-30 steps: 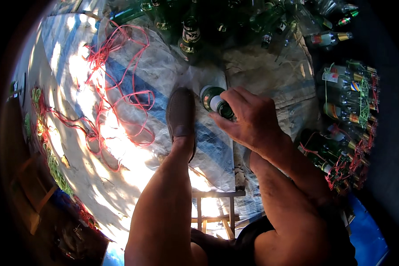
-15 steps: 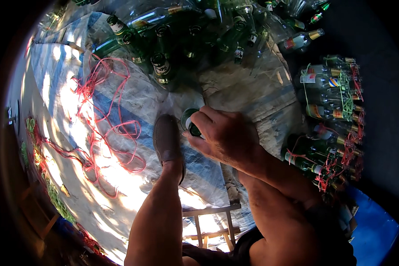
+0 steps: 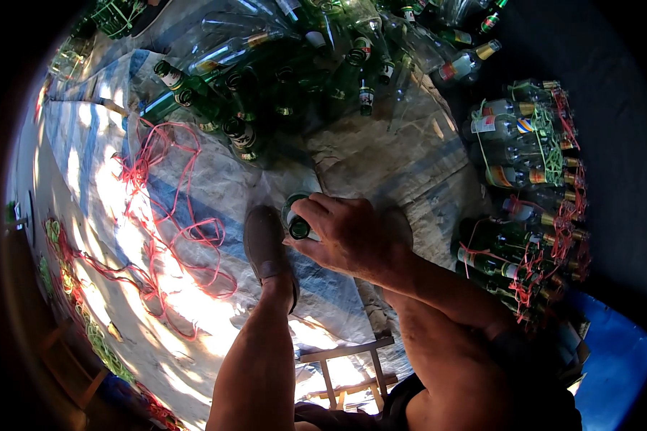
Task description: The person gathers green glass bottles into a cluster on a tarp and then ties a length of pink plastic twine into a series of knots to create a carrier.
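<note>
My right hand (image 3: 349, 233) reaches in from the lower right, its fingers and thumb closed round the neck of a green glass bottle (image 3: 299, 228). The bottle's open mouth faces up toward me, and its body is mostly hidden under the mouth and my fingers. It stands between my two shoes, close to the left shoe (image 3: 264, 248). Beyond it, a group of green bottles (image 3: 243, 136) stands on the sheet. My left hand is out of view.
Loose clear and green bottles (image 3: 370, 43) crowd the far side. Tied bottle bundles (image 3: 514, 154) lie at the right. Tangled red twine (image 3: 158, 172) spreads over the striped sheet (image 3: 86, 144) on the left. A wooden frame (image 3: 349, 352) sits between my legs, and a blue surface (image 3: 615, 359) lies lower right.
The whole view has shifted, so the scene sits slightly lower and to the left. My right hand keeps its hold on the bottle between my shoes.
</note>
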Tool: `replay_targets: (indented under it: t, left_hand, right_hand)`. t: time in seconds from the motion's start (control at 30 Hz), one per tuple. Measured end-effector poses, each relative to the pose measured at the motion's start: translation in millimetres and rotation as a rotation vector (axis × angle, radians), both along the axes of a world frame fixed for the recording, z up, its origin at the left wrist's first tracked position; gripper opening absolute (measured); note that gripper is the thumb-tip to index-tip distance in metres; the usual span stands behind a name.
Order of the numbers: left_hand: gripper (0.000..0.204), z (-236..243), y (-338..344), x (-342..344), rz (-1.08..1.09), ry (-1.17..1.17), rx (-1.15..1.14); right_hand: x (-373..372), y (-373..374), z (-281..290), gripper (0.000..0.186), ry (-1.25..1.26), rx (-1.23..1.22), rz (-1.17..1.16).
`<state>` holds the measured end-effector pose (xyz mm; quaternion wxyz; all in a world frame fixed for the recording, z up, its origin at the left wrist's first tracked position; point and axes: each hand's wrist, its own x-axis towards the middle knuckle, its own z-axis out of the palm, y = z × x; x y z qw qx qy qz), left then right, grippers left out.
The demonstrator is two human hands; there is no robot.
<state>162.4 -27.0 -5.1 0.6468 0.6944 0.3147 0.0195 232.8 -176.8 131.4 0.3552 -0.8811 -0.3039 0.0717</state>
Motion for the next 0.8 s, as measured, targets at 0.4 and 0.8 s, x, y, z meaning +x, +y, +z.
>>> replay_targets:
  t: [0.4,0.8]
  left_hand:
    - [0.013,63,-7,12,0.142,0.040,-0.376]
    - [0.012,19,-4,2,-0.006,0.060,0.146]
  right_hand:
    - [16,-39,-27,0.049,0.203,-0.003,-0.043]
    - [122,-95,-133,0.040,-0.141,-0.203,-0.274]
